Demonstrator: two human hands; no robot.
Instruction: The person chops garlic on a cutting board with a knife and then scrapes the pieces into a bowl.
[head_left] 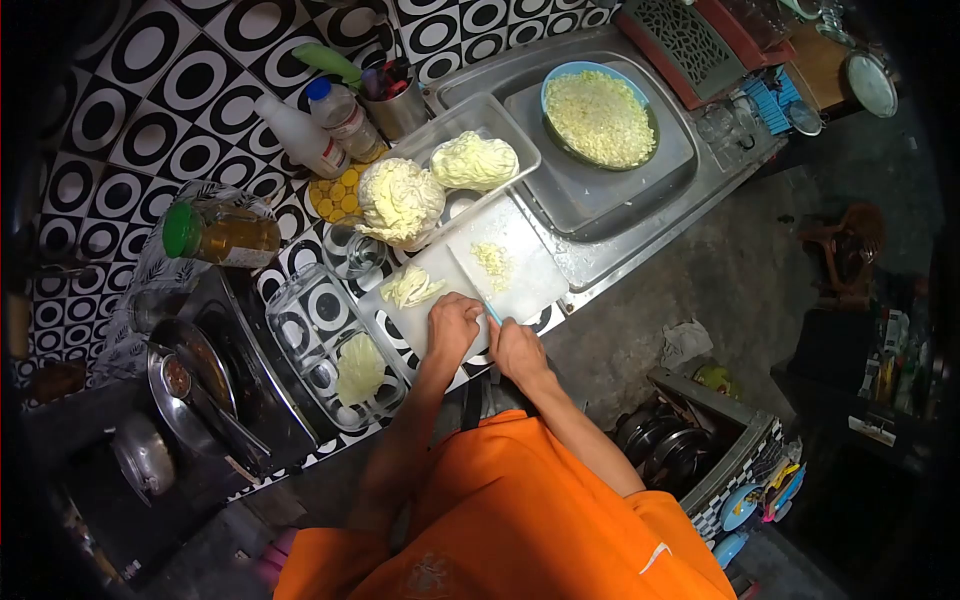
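My right hand (518, 350) is closed around a knife with a light blue handle (493, 312). Its thin blade seems to point away from me over the white cutting board (540, 270). Close beside it, my left hand (454, 324) rests at the board's near edge with curled fingers; whatever they press or hold is hidden. Cabbage strips (412, 287) lie in a small pile beyond my left hand. Finely chopped cabbage (492, 263) is heaped on the board on the blade's right side.
Cabbage heads (475, 160) sit in and against a clear plastic bin. In the sink (680, 180), a bowl (546, 95) holds chopped cabbage. A clear tray (285, 310) with a cabbage leaf (360, 368) stands left, near the stove (285, 395). Bottles (345, 120) line the back.
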